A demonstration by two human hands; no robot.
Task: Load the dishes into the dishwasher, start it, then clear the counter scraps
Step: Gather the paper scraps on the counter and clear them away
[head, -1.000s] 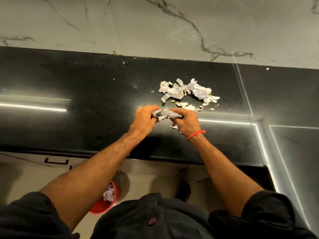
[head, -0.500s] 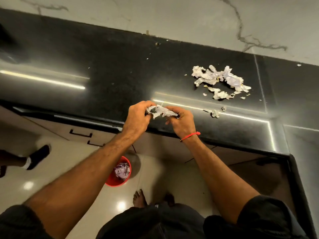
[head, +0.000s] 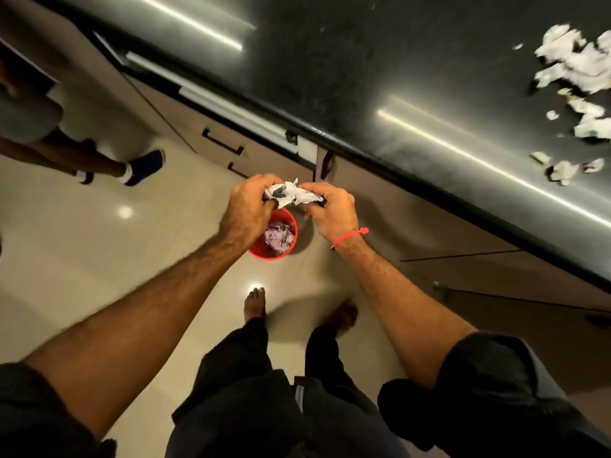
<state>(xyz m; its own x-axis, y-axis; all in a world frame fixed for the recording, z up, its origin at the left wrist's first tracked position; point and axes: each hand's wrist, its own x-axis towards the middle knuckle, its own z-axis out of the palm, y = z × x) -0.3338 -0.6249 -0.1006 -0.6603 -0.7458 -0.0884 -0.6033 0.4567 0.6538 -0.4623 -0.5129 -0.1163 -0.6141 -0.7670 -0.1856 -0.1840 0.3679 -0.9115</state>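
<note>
A crumpled wad of paper scraps (head: 291,192) is held between both hands over the floor. My left hand (head: 248,209) grips its left end and my right hand (head: 330,208), with a red thread at the wrist, grips its right end. Directly below them stands a small red bin (head: 287,251) on the floor with crumpled paper inside. A pile of white paper scraps (head: 577,66) lies on the black counter (head: 380,61) at the upper right, with smaller bits (head: 563,168) nearer the counter's edge.
Beige cabinet drawers with black handles (head: 222,144) run under the counter. Another person's legs and dark shoes (head: 145,166) stand on the glossy floor at the left. My bare feet (head: 255,304) are just behind the bin.
My hands have carried the paper wad off the counter, back and down over the red bin. The view has swung left and down toward the floor.
</note>
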